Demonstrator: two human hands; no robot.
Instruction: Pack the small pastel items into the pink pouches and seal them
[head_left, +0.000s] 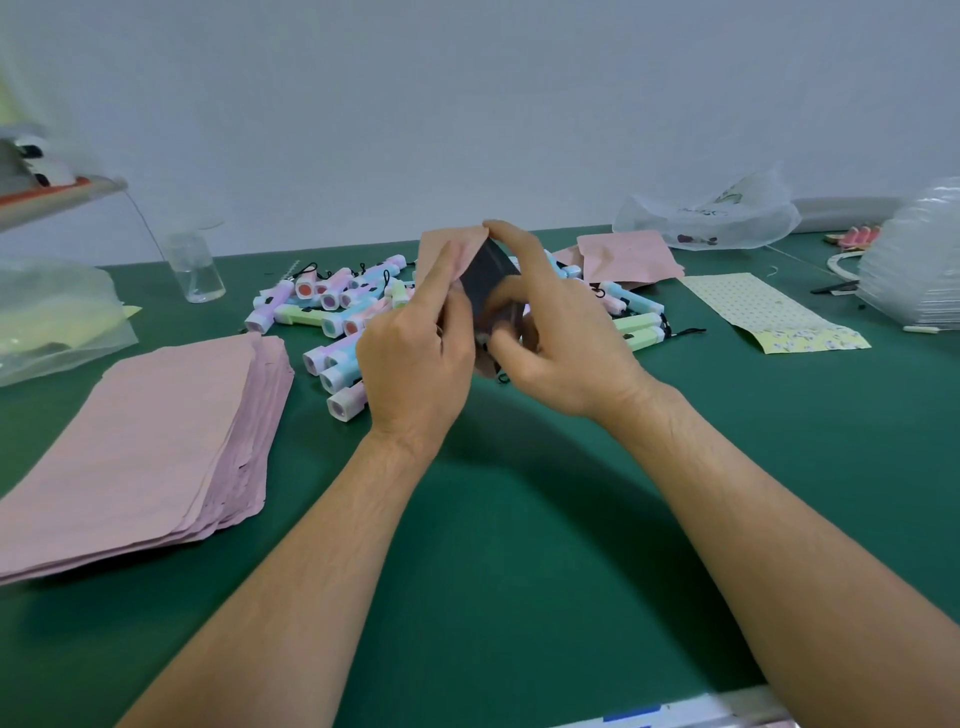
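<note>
Pouch stack (140, 447) near-left on table (519, 545). Item pile (332, 306) at centre, behind hands, spreading to both sides. Open pouch (457, 249) held between left hand (415, 364) and right hand (550, 343), above pile. Cup (195, 265) behind pile, left. Loose pouches (628, 254) behind pile, right; patterned sheet (769, 312) right of them; plastic bag (706, 213) behind, by wall.

Illumination is even, diffuse and moderately bright. Soft, broad shadows fall on the dark green table mat (519, 571). Wide-angle distortion curves the frame edges, and the left margin is blurred.
</note>
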